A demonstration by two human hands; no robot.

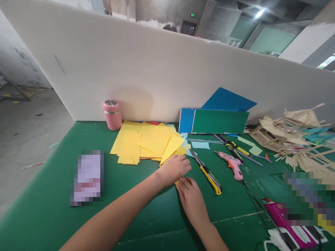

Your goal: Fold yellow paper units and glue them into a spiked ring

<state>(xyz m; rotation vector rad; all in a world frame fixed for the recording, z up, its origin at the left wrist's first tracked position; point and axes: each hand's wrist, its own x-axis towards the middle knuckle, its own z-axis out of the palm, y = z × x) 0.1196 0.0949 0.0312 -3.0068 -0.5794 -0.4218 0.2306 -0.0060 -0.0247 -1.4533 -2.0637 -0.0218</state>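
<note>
Showing yellow slip point(177, 182) between L hand point(175, 168), bent w/ unclear grip, and R hand point(193, 196), pinching it; appar. mid-work, w/ yellow sheets point(150, 137) left loose beyond on desk point(149, 225).

"What's the count?"
"One left hand point(176, 168), one right hand point(193, 196), one pink hot-glue gun point(235, 167), one yellow utility knife point(208, 176), one pink vacuum flask point(113, 119)."
"And yellow paper sheets point(149, 133)?"
"Several, overlapping too much to count."

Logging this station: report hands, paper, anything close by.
Left hand and right hand close together at small yellow piece, mostly hidden. Yellow sheets beyond. Utility knife near right hand, blade out.
</note>
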